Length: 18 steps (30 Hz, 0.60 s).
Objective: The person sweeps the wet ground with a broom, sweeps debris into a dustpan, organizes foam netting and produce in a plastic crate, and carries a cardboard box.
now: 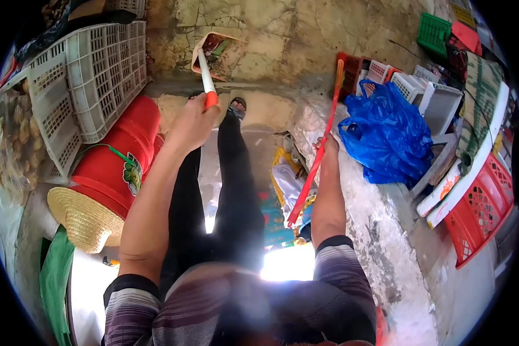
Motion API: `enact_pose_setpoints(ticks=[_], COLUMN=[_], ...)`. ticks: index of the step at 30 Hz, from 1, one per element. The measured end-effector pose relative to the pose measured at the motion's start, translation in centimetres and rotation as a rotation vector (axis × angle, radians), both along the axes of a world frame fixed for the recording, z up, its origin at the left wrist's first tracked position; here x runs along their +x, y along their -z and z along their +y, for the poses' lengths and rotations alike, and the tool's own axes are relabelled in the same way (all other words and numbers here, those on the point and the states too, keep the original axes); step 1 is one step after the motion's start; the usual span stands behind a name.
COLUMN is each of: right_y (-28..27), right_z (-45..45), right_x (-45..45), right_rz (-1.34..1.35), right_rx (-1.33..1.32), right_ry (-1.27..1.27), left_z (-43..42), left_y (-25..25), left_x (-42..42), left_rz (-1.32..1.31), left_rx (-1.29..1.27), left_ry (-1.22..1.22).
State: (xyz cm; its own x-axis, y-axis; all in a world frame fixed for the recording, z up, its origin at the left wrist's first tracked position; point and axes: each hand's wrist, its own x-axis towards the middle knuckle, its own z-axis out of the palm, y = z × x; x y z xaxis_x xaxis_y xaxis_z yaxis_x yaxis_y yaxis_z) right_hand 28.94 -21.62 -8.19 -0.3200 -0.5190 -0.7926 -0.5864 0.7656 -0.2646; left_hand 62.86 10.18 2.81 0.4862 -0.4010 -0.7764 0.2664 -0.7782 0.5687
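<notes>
My left hand [195, 124] is closed round the orange grip of a dustpan's white pole. At the pole's far end the dustpan [197, 53] rests on the stained floor, with bits of debris and something green in it. My right hand [328, 145] is wrapped round a long red stick [317, 164], which slants from near my right side up toward a dark red crate. Whether the stick ends in a broom head cannot be made out.
At the left are white crates [106, 75], red buckets [106, 173], a straw hat [86, 216] and a bag of brown produce [17, 138]. A blue plastic bag [383, 132], white baskets [408, 87] and a red basket [481, 210] are at the right, beside a rough ledge [380, 230].
</notes>
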Motion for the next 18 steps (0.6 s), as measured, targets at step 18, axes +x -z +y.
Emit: enact_pose_setpoints(ticks=[18], right_y=[-1.4], right_z=[3.2], right_x=[1.5], right_rz=[-0.138], right_rx=[0.149], right_ry=[0.016], left_z=[0.4], left_y=[-0.3], left_x=[-0.8], left_rz=[-0.027], left_rx=[0.024], left_ry=[0.046])
